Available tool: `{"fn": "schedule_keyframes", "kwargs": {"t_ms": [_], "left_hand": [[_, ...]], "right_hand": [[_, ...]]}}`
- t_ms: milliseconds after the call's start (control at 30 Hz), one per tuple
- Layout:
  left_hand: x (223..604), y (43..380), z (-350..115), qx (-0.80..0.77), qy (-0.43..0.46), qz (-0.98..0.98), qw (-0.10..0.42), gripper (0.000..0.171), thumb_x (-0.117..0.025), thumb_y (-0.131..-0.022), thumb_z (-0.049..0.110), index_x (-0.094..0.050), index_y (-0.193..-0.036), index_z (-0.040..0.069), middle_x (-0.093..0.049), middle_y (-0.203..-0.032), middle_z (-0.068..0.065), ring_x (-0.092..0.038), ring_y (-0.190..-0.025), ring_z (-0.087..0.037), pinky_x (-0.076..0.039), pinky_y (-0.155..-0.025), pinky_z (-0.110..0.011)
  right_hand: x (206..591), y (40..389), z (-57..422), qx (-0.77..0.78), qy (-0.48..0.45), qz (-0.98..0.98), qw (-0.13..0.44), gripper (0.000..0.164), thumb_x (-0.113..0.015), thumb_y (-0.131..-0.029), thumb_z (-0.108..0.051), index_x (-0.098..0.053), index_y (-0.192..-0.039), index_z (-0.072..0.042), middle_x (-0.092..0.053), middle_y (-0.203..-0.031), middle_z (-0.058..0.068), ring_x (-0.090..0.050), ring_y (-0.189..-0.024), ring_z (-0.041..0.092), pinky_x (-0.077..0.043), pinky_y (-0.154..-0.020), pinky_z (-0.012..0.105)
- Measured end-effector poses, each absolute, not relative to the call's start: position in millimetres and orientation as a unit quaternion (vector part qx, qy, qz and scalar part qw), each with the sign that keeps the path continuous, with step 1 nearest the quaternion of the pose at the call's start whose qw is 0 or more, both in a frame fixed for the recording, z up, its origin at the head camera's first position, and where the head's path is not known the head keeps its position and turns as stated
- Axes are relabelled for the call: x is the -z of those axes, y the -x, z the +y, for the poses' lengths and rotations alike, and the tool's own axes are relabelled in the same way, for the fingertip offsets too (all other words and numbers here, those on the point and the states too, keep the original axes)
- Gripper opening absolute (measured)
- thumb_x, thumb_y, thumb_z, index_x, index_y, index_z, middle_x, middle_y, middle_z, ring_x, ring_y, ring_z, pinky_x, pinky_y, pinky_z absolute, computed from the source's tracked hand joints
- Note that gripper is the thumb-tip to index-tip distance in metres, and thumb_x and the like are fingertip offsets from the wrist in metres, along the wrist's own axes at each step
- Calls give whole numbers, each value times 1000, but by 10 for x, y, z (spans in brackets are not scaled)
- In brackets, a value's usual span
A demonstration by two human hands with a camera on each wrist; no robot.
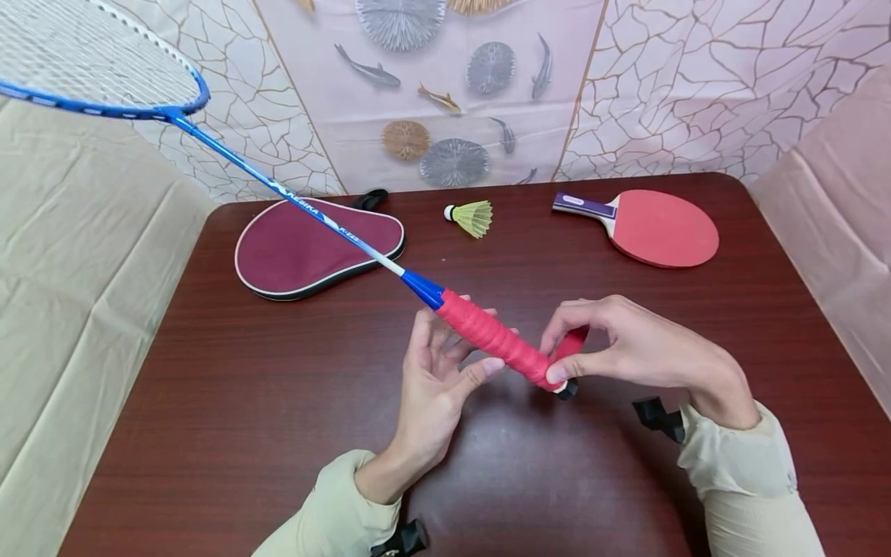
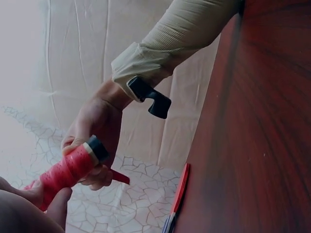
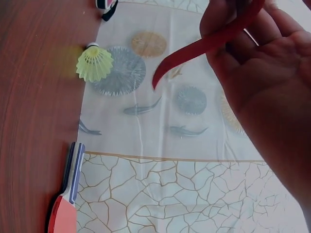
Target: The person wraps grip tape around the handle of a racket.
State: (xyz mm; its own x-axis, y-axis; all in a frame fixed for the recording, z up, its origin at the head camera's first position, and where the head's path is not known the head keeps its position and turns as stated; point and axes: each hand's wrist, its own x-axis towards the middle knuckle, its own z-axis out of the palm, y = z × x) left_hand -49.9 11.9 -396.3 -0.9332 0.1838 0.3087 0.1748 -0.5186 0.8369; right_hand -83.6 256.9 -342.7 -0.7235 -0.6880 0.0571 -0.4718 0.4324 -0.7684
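A blue badminton racket slants across the head view, its strung head at upper left and its handle low over the table. Red overgrip tape is wound in ridged turns along the handle. My left hand holds the handle from below, thumb on the wrapped part. Near the butt, my right hand pinches the tape against the handle. Its loose tail hangs free past the fingers in the right wrist view. A black butt cap and a pale band beside it show beyond the wrap.
A maroon paddle case lies at the back left of the brown table, partly beneath the racket shaft in view. Behind the hands are a yellow shuttlecock and, farther right, a red table tennis paddle. Patterned cloth hangs behind.
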Motion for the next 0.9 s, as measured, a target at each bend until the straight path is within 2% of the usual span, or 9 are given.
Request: {"fn": "schedule_keyframes", "kwargs": {"t_ms": [167, 267, 400, 567, 667, 900], "left_hand": [[3946, 463, 128, -829, -190, 526, 4, 74, -62, -86, -17, -36, -148, 14, -52, -136, -17, -60, -111, -40, -54, -86, -45], [3938, 435, 138, -821, -219, 528, 16, 77, -56, -87, -20, -29, -150, 13, -53, -132, -23, -62, -107, -43, -53, -85, -50], [3957, 410, 169, -823, -220, 522, 32, 69, -61, -84, -19, -28, -141, 3, -52, -129, -25, -61, -111, -42, -53, -85, -50], [3993, 426, 202, -820, -168, 545, 38, 58, -72, -83, -10, -36, -127, 4, -59, -118, -19, -63, -106, -36, -55, -83, -46], [4009, 437, 201, -815, -154, 558, 39, 54, -71, -85, -7, -38, -125, 6, -61, -116, -17, -64, -103, -35, -55, -83, -45], [4027, 449, 179, -826, -151, 542, 37, 55, -70, -85, -9, -34, -126, 1, -61, -116, -19, -65, -103, -38, -55, -83, -45]], "right_hand": [[3444, 855, 2539, 389, 332, 853, 107, 28, -83, -75, -43, -63, -91, -31, -64, -80, -16, -60, -74, 7, -49, -63, 24], [3485, 871, 2503, 376, 321, 864, 100, 35, -85, -71, -47, -57, -84, -31, -57, -72, -15, -54, -64, 9, -44, -56, 24], [3549, 880, 2448, 364, 321, 868, 104, 39, -86, -71, -47, -51, -79, -30, -48, -65, -12, -45, -58, 8, -38, -51, 24], [3599, 877, 2413, 360, 326, 866, 120, 39, -86, -71, -45, -51, -77, -30, -48, -64, -13, -45, -57, 6, -38, -50, 23], [3610, 876, 2405, 360, 325, 865, 131, 39, -86, -71, -44, -51, -76, -30, -49, -63, -13, -45, -57, 6, -38, -49, 23], [3585, 898, 2422, 341, 316, 878, 111, 41, -86, -67, -50, -52, -79, -32, -48, -63, -14, -44, -59, 5, -37, -51, 23]]}}
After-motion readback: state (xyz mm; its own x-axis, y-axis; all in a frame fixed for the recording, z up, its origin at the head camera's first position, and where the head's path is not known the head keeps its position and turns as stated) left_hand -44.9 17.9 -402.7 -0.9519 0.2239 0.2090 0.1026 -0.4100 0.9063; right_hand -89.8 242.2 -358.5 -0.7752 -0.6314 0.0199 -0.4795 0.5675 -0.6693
